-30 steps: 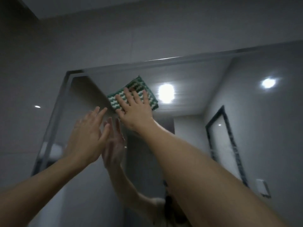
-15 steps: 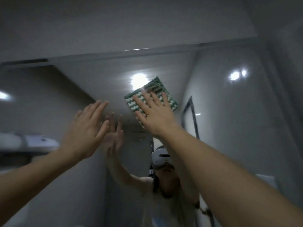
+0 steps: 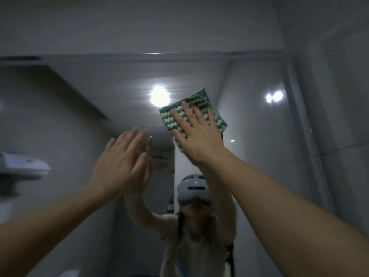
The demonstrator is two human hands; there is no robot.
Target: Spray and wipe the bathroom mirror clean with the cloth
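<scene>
High on the mirror (image 3: 249, 156), near its top edge, your right hand (image 3: 197, 134) presses the green-and-white cloth (image 3: 217, 118) flat against the glass, fingers straight and spread. Your left hand (image 3: 119, 162) is raised beside it with fingers straight and together, holding nothing; whether it touches the glass cannot be told. Reflected in the glass: a ceiling light (image 3: 159, 96) just left of the cloth, a second glare (image 3: 274, 96) to its right, and a headset (image 3: 194, 191) below. A white fixture (image 3: 24, 164), blurred, sits at the left edge. Your right forearm hides the lower right of the mirror.
</scene>
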